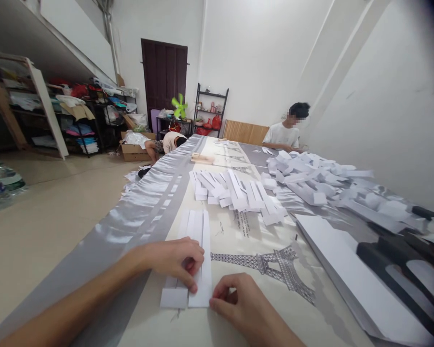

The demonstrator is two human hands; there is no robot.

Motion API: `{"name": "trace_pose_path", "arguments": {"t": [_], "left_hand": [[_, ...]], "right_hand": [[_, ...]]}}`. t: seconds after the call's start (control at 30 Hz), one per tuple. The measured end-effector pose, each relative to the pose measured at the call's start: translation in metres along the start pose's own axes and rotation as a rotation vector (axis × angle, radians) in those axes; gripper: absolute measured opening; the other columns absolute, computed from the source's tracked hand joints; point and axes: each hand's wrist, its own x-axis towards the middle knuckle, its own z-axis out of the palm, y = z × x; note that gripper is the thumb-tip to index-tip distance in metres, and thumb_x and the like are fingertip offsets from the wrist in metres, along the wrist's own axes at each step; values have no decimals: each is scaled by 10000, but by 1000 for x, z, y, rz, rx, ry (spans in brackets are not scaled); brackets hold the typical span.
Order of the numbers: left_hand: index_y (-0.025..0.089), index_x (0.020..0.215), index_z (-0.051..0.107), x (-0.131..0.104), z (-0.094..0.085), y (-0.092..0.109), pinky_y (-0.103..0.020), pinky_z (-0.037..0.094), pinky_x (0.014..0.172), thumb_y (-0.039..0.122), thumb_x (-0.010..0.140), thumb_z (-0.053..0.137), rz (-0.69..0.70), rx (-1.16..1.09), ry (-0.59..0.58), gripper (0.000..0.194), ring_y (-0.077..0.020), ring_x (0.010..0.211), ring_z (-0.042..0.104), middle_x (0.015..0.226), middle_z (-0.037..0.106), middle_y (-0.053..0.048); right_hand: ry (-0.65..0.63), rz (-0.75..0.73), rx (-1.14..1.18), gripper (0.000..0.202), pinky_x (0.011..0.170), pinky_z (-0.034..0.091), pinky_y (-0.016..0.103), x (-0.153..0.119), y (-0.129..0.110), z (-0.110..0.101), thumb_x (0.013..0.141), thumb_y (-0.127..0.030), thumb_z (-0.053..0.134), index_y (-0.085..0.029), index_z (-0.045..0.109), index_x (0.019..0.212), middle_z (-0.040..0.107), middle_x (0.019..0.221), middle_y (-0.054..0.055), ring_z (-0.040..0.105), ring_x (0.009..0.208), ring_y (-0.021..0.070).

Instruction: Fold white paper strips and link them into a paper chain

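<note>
A long folded white paper strip lies on the cream, Eiffel-tower printed cloth in front of me. My left hand is closed over it, fingers curled and thumb pressed on the paper. At the strip's lower right corner, my right hand pinches thumb and forefinger together at the edge. Beside the strip, on the left, lies another folded paper piece, partly hidden under my left hand.
Folded paper pieces lie spread beyond my hands. A large heap of white paper covers the table's right side, with a stack of sheets nearer. One person sits at the far right; another bends low beyond the left edge.
</note>
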Motion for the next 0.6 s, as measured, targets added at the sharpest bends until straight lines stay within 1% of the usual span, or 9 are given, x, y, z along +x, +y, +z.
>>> {"name": "trace_pose_path", "arguments": {"t": [0.13, 0.23, 0.4, 0.5, 0.6], "left_hand": [[173, 610, 521, 0, 0, 2, -263, 379, 709, 617, 706, 810, -11, -2, -5, 538, -155, 770, 512, 675, 554, 30], [176, 615, 530, 0, 0, 3, -260, 381, 715, 611, 714, 807, -14, 14, 1, 525, -157, 780, 514, 680, 556, 30], [181, 629, 542, -1, 0, 0, -259, 383, 717, 581, 708, 828, -10, 17, 0, 498, -158, 786, 521, 682, 565, 31], [179, 627, 534, -1, -1, 1, -258, 381, 722, 573, 708, 832, -17, 25, -3, 500, -156, 786, 522, 692, 566, 30], [177, 621, 528, 0, -1, 3, -257, 381, 712, 569, 717, 827, -17, 15, -12, 502, -152, 774, 520, 692, 560, 30]], "right_hand": [[-7, -5, -7, 71, 612, 430, 238, 0, 0, -1, 730, -94, 674, -158, 703, 724, 638, 707, 5, 573, 662, 133], [-8, -3, -8, 98, 623, 440, 241, -1, -1, -2, 726, -73, 665, -166, 698, 721, 644, 720, 3, 579, 671, 135], [10, -45, -19, 103, 669, 478, 255, -1, 4, -1, 787, -101, 635, -176, 705, 776, 670, 766, 16, 616, 722, 152], [-12, -72, -64, 119, 666, 479, 251, -1, 5, -1, 813, -100, 606, -169, 702, 809, 684, 782, 23, 628, 729, 153], [-10, -112, -161, 129, 648, 459, 252, -2, 3, -2, 809, -88, 592, -161, 698, 801, 691, 769, 28, 623, 714, 154]]}}
